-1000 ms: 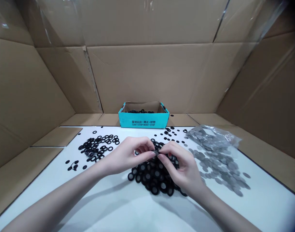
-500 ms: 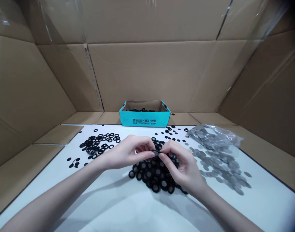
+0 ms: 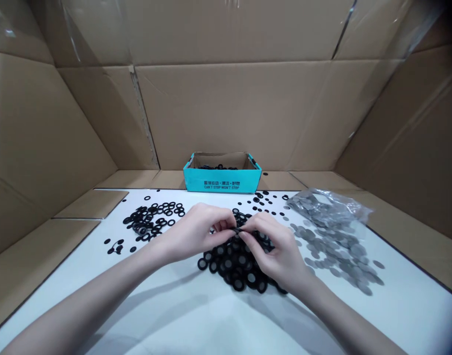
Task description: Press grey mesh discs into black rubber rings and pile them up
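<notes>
My left hand (image 3: 196, 231) and my right hand (image 3: 275, 249) meet fingertip to fingertip over a heap of black rings with pale centres (image 3: 236, 266). Both pinch one small black ring (image 3: 239, 230) between thumbs and forefingers, just above the heap. A scatter of plain black rings (image 3: 152, 219) lies on the white table (image 3: 181, 315) to the left of my left hand. To the right of my right hand spreads a pile of grey round discs (image 3: 340, 251), partly spilling from a clear plastic bag (image 3: 327, 204).
A teal cardboard box (image 3: 223, 178) holding black rings stands at the table's far edge. Brown cardboard walls (image 3: 229, 108) close in the back and both sides. A few loose black rings (image 3: 115, 245) lie near the left edge.
Both hands stay pinched together on the ring and have drifted slightly up and away; the fingers have shifted a little around it. The piles lie as before.
</notes>
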Action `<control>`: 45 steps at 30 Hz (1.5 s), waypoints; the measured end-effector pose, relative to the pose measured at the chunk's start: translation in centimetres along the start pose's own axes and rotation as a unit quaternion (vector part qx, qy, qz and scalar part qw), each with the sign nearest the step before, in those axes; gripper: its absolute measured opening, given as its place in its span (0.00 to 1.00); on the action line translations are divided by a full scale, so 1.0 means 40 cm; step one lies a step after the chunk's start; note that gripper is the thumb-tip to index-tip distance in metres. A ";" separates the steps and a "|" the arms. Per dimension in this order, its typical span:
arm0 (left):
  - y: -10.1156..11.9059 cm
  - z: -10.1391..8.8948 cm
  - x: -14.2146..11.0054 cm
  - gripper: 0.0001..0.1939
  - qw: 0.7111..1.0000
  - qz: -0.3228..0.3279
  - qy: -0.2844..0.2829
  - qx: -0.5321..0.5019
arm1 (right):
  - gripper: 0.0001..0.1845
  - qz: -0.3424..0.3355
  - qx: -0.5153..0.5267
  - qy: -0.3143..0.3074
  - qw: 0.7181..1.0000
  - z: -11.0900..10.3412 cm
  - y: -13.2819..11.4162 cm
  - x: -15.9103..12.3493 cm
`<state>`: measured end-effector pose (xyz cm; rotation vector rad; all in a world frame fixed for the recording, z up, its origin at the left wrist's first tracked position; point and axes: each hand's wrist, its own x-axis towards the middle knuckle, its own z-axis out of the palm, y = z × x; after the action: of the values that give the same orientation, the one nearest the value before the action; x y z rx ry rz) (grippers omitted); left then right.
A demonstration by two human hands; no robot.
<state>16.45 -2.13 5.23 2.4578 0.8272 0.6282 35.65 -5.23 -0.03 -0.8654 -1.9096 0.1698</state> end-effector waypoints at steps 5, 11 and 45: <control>-0.003 -0.003 0.002 0.03 1.000 -0.007 0.015 -0.004 | 0.05 0.007 -0.014 -0.012 1.000 -0.010 0.004 0.006; 0.013 0.002 0.001 0.03 0.999 -0.003 0.041 -0.004 | 0.06 0.005 -0.011 -0.010 1.000 -0.010 0.007 0.003; 0.005 0.024 0.001 0.08 0.994 -0.063 0.012 -0.093 | 0.07 0.028 -0.006 -0.019 0.999 -0.003 0.016 0.003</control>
<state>17.10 -2.52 4.59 2.2168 0.8829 0.6585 36.04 -4.70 -0.18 -0.9309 -1.9231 0.2103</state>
